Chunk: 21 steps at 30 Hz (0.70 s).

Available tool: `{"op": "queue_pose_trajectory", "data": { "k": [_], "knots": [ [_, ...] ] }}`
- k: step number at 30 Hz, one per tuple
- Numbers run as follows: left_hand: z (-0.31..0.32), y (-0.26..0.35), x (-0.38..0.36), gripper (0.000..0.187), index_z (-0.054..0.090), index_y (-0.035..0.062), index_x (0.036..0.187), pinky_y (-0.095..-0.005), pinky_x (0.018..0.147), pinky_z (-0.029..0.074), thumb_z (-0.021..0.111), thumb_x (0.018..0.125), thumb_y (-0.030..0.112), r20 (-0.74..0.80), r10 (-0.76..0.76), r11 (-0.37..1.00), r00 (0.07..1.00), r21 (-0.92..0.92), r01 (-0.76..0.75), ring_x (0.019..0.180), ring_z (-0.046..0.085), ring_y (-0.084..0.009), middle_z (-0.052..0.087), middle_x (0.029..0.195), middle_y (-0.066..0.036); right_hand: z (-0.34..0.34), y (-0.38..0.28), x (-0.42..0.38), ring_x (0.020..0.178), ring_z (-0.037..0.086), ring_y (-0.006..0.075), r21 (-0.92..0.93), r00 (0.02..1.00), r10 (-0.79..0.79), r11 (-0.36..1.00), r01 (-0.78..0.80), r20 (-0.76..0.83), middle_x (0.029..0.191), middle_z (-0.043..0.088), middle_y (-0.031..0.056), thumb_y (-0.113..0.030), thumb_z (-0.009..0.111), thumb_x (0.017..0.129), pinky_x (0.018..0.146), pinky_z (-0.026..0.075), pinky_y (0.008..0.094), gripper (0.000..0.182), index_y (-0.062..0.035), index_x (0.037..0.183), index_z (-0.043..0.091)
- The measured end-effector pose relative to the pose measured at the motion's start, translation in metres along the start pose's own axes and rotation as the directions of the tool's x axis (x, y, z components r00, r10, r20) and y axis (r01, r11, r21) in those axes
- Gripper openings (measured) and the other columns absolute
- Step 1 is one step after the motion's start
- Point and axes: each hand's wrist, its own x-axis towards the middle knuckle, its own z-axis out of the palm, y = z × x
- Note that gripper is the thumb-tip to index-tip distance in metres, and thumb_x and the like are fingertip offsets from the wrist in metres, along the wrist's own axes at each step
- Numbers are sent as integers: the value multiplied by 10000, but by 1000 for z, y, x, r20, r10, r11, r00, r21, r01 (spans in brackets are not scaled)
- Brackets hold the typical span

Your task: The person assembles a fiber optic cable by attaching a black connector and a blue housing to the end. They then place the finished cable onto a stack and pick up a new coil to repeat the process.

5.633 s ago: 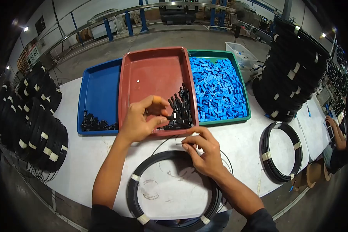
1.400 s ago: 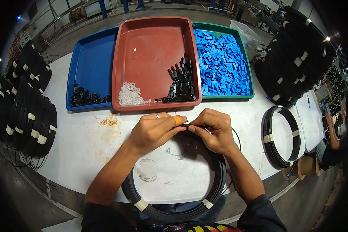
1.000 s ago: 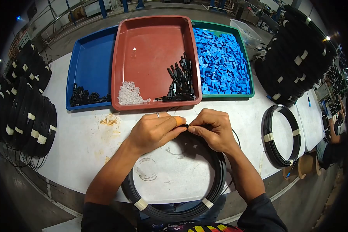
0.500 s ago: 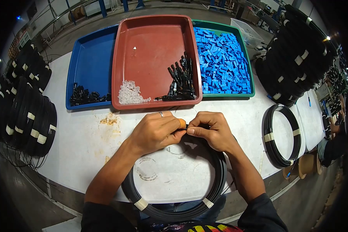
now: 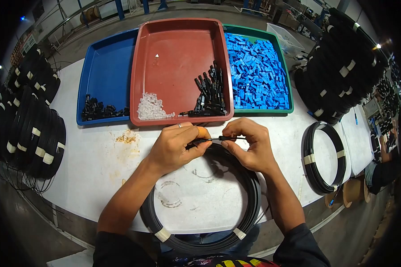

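Observation:
Above the far side of a coiled black cable (image 5: 253, 196), both hands meet at a thin black cable end with a small black connector part (image 5: 223, 138). My left hand (image 5: 179, 144), with a ring and an orange covering on one fingertip, pinches the cable just left of that part. My right hand (image 5: 250, 144) pinches the black part between thumb and fingers, and a short dark length sticks out between its fingers. The coil is bound with pale tape and lies partly over the table's near edge.
A red tray (image 5: 178, 26) holds clear pieces and black connectors. Beside it are a blue tray (image 5: 104, 66) with black parts and a green tray (image 5: 291, 95) full of blue pieces. Cable coils stand at left (image 5: 35, 142) and right (image 5: 338, 66); a smaller coil (image 5: 308, 158) lies at right.
My hands have moved slightly apart, showing the black part and cable between them. My right hand has shifted a little up and right, and its fingers have changed position.

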Motion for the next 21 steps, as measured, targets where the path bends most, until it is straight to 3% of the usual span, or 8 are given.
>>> {"op": "queue_pose_trajectory", "data": {
  "k": [5,14,19,21],
  "knots": [
    [0,-1,-1,186,721,-11,910,-290,566,512,846,784,43,33,25,1000,999,-12,-24,643,658,-177,713,784,-90,9,-15,-2,723,702,216,-161,995,-90,982,96,44,863,727,123,78,757,770,661,552,299,210,2,965,735],
    [1,-2,-2,261,731,-10,929,-296,607,547,885,761,118,68,91,996,993,-5,-91,690,702,-198,750,854,-103,12,-13,-5,758,731,270,-203,986,-166,965,167,22,857,734,126,86,757,755,665,572,337,234,-10,968,756],
    [-3,10,2,234,712,-15,1000,-299,646,578,822,800,35,39,-90,990,995,-106,93,720,734,-233,748,843,-105,8,-12,-3,745,722,278,-228,987,-162,960,161,17,845,730,124,67,772,748,647,563,344,235,-19,967,758],
    [-7,8,1,179,726,-12,966,-294,653,584,792,800,-20,76,-128,989,989,-69,133,719,745,-225,759,852,-115,7,-8,-3,731,722,206,-234,983,-181,956,175,-6,870,744,125,89,788,766,611,538,295,225,-10,967,765]
  ]
}}
